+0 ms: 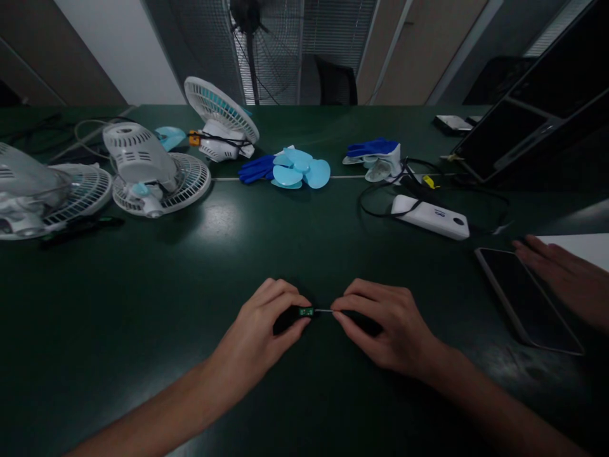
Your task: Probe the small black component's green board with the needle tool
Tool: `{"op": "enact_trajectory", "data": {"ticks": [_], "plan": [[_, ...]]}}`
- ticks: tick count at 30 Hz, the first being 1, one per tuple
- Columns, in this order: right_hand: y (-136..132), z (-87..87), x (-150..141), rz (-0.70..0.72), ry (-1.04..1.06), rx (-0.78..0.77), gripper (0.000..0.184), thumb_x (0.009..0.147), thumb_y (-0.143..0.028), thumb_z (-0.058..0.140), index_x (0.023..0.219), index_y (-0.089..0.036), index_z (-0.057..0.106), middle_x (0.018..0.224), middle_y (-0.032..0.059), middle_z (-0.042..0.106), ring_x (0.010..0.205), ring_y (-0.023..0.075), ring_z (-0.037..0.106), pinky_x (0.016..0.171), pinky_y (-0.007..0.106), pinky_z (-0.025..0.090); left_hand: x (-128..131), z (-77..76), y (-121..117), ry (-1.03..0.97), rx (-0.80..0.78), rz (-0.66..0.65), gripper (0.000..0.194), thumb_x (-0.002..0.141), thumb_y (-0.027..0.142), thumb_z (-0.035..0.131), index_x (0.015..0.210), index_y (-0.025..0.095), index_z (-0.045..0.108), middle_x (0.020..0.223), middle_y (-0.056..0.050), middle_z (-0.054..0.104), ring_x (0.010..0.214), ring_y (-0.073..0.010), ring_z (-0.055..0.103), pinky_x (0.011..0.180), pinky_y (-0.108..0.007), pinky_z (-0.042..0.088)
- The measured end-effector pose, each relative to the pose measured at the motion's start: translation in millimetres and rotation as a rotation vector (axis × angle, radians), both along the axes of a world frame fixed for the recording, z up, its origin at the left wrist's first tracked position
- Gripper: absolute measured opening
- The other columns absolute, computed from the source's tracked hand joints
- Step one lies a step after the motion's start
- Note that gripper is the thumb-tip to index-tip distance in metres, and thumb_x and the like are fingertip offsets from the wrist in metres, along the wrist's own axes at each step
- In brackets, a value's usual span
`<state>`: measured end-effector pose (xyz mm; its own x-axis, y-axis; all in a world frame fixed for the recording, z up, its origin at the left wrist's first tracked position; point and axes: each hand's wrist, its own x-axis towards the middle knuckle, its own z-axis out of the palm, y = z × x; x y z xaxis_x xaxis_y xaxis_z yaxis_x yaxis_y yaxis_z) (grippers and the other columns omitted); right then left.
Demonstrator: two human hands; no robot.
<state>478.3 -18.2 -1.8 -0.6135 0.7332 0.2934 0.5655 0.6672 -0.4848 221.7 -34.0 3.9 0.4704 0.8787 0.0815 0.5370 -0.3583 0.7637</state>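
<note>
My left hand (275,317) pinches a small green-and-black piece (306,311) with pale markings between thumb and fingertips. From its right end a thin metal rod (324,310) runs level across to my right hand (380,320), whose thumb and forefinger are closed on the rod's other end. Both hands are low over the dark green table (247,254), their fingertips a short way apart. Whether the piece and the rod are joined, I cannot tell.
A phone (528,301) lies to the right, with another person's hand (566,276) beside it. Further back are a white power strip (431,216), gloves (375,155), light-blue fan blades (301,168) and white desk fans (143,158). A black case (537,108) stands at the right.
</note>
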Motion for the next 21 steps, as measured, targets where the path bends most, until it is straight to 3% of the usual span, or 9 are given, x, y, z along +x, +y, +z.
{"op": "enact_trajectory", "data": {"ticks": [4,9,15,18,21], "plan": [[-3,2.5,-4,0.025,0.035,0.006,0.013,0.096,-0.019,0.063,0.105,-0.022,0.073,0.09,0.0025,0.068,0.072,0.0141,0.063,0.062,0.029,0.046,-2,-2.1,-1,-0.008,0.017,-0.019,0.015,0.099,0.024,0.06,0.112,0.025,0.067,0.11,-0.002,0.063,0.103,-0.0174,0.057,0.089,-0.034,0.048],[-8,9.6,-12,0.02,0.325,-0.06,0.016,0.094,-0.014,0.067,0.108,-0.02,0.073,0.091,0.003,0.07,0.075,0.0129,0.067,0.064,0.026,0.052,-3,-5.7,0,0.011,0.027,-0.03,0.018,0.099,0.022,0.06,0.115,0.027,0.066,0.113,-0.002,0.062,0.106,-0.0175,0.056,0.091,-0.034,0.049],[-5,8.3,-8,-0.107,0.353,-0.077,0.016,0.094,-0.013,0.067,0.107,-0.02,0.074,0.092,0.0042,0.069,0.077,0.0145,0.068,0.065,0.027,0.054,-8,-4.1,-1,0.087,0.079,-0.072,0.022,0.101,0.026,0.057,0.121,0.028,0.064,0.119,-0.004,0.062,0.108,-0.0183,0.057,0.093,-0.035,0.051],[-5,8.2,-8,-0.103,0.356,-0.076,0.015,0.094,-0.013,0.067,0.106,-0.02,0.074,0.091,0.0039,0.069,0.076,0.0143,0.067,0.064,0.027,0.054,-24,-3.1,-4,0.189,0.149,-0.206,0.028,0.104,0.025,0.05,0.13,0.03,0.061,0.127,-0.005,0.06,0.113,-0.0191,0.057,0.096,-0.035,0.052],[-6,8.6,-9,-0.118,0.374,-0.079,0.015,0.094,-0.013,0.067,0.105,-0.02,0.073,0.091,0.0031,0.069,0.075,0.0137,0.067,0.063,0.027,0.053,-57,-4.1,-7,0.309,0.2,-0.289,0.035,0.104,0.023,0.049,0.136,0.033,0.059,0.131,-0.004,0.061,0.117,-0.0193,0.058,0.1,-0.034,0.052]]}}
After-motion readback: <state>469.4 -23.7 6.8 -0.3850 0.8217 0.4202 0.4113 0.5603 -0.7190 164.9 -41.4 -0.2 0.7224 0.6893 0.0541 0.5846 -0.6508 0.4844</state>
